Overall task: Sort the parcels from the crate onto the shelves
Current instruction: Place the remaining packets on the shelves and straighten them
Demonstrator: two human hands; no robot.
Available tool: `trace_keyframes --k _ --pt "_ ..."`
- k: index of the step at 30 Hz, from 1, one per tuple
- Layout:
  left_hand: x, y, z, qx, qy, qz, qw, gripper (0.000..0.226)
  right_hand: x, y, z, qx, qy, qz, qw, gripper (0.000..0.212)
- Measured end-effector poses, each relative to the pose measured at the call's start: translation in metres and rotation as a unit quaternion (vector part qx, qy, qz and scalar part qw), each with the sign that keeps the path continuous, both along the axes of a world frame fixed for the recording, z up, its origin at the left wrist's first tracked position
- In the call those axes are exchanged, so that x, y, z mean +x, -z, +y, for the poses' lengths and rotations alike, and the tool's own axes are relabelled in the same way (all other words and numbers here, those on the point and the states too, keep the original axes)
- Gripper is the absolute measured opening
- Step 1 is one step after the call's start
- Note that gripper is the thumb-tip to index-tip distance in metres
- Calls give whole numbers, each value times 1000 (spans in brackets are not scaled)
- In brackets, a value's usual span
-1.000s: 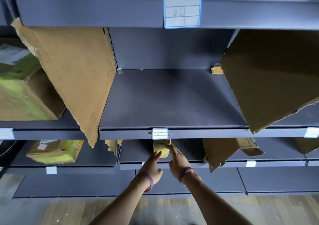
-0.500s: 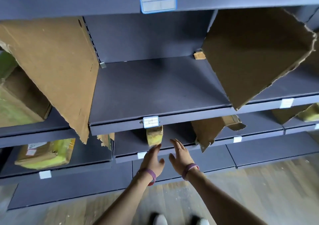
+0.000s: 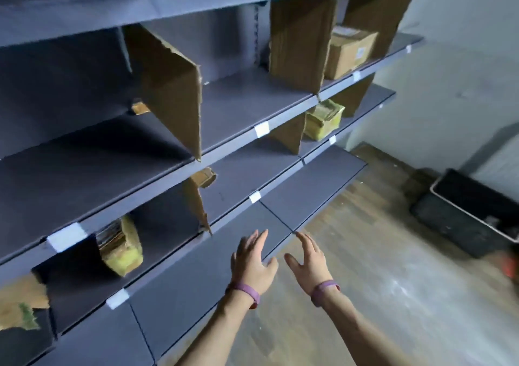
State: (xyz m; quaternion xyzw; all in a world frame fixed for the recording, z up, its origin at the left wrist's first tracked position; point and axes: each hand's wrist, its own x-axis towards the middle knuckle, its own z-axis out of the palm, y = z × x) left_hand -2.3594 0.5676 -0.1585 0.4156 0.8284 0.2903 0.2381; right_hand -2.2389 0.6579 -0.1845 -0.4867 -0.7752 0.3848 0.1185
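Note:
A small yellow-taped parcel (image 3: pixel 120 249) stands on a low shelf (image 3: pixel 157 230) at the left, under a white label. My left hand (image 3: pixel 251 261) and my right hand (image 3: pixel 307 264) hover side by side in front of the lowest shelf's edge, to the parcel's right. Both have straight, spread fingers and hold nothing. A dark crate (image 3: pixel 474 211) sits on the floor at the far right, its contents hard to make out. Another yellow parcel (image 3: pixel 323 119) and a brown box (image 3: pixel 349 50) lie on shelves at the upper right.
Grey metal shelves fill the left and centre, split by upright cardboard dividers (image 3: pixel 174 90). White labels mark the shelf edges. Wooden floor (image 3: pixel 365 253) spreads between the shelves and the crate. A pale wall stands behind the crate.
Both hands let go of the yellow parcel and drew back from its shelf. My view swung right, so the parcel now lies to the left and the crate has come into sight.

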Motion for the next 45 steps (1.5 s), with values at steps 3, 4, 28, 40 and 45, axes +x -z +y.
trace_keyframes --k 3,4,28,40,45 --pt "66 -8 34 -8 61 -5 998 64 78 -2 20 -30 86 11 996 67" --pt "88 -8 43 -13 85 -3 996 62 104 -2 26 -38 110 15 993 68" --pt "380 -32 297 -4 373 -20 928 63 418 -31 179 31 410 36 911 69" --pt "405 -28 502 -26 380 -53 923 63 441 -43 371 37 439 27 897 69" --pt "428 -28 563 -30 402 -44 914 63 462 -39 426 30 460 30 887 70"
